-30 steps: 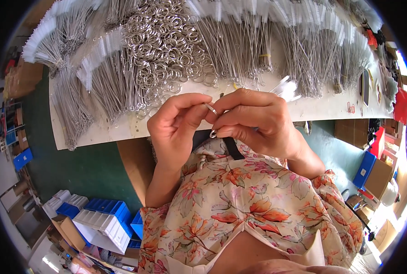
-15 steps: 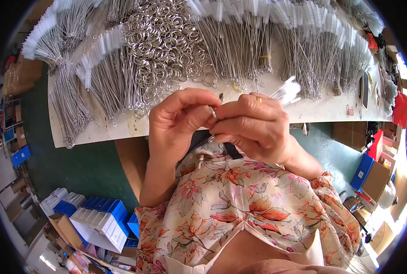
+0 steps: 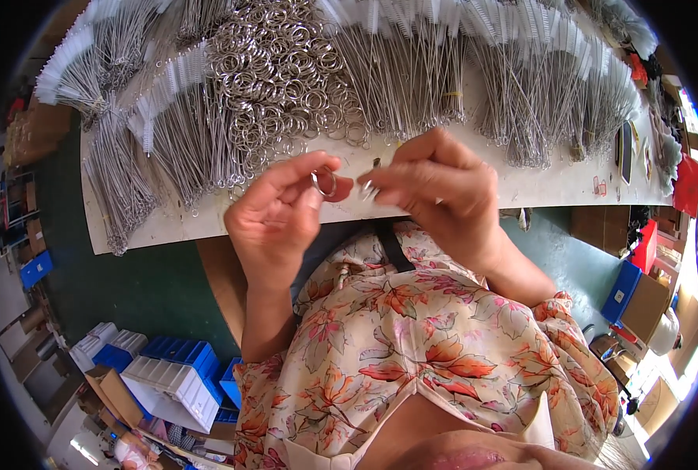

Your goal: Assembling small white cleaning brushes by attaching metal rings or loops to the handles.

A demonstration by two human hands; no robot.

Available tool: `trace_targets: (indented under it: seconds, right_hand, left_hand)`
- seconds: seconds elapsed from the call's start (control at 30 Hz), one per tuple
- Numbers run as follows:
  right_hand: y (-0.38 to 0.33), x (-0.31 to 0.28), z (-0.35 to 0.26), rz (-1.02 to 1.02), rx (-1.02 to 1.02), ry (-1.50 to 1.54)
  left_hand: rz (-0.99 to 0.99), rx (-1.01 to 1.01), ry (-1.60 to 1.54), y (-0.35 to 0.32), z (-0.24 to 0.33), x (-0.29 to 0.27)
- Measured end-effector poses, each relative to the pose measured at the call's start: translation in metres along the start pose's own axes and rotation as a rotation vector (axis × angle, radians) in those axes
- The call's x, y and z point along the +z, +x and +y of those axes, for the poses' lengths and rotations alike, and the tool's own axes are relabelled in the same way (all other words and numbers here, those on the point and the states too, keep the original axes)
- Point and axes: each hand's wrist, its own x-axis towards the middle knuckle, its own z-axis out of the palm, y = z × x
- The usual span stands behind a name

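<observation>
Between the thumb and fingers of my left hand (image 3: 274, 215) is a shiny metal split ring (image 3: 323, 183), held up in front of the table edge. My right hand (image 3: 447, 196) is just to its right, apart from the ring, its fingers bunched and partly smeared by motion. A silvery glint shows at its fingertips, too blurred to name. Beyond my hands lies a heap of metal split rings (image 3: 278, 74) on the white table (image 3: 333, 168). Thin wire-handled brushes with white bristles (image 3: 412, 78) lie beside the heap.
More brush bundles (image 3: 122, 180) lie at the table's left, and others (image 3: 529, 94) at the right. Blue and white plastic bins (image 3: 173, 384) stand on the lower left. A cardboard box (image 3: 600, 229) and a red cloth (image 3: 690, 188) are at the right.
My hands have drawn apart; the left moved left with the split ring, now plainly visible. The right lifted slightly, and the white bristles that stuck out behind it no longer show.
</observation>
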Motion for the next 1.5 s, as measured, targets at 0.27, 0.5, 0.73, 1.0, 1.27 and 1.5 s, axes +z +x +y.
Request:
trace_targets:
  seconds: [0.27, 0.5, 0.73, 1.0, 1.27, 1.5]
  right_hand:
    - [0.008, 0.017, 0.004, 0.134, 0.216, 0.362]
    - [0.011, 0.010, 0.006, 0.032, -0.004, -0.020]
    - [0.012, 0.000, 0.002, -0.081, 0.226, 0.307]
    - [0.012, -0.006, -0.002, -0.200, 0.458, 0.434]
    - [0.017, -0.007, -0.004, -0.236, 0.473, 0.530]
    - [0.019, -0.007, -0.007, -0.238, 0.502, 0.573]
  left_hand:
    - [-0.130, 0.283, 0.379, -0.005, -0.009, 0.015]
    - [-0.149, 0.340, 0.531, -0.006, -0.004, 0.011]
    - [-0.064, 0.462, 0.577, -0.002, -0.002, 0.014]
    - [-0.154, 0.743, 1.002, 0.008, 0.004, 0.015]
    - [-0.089, 0.535, 0.507, 0.007, -0.002, 0.010]
    - [-0.102, 0.581, 0.599, 0.012, 0.001, 0.007]
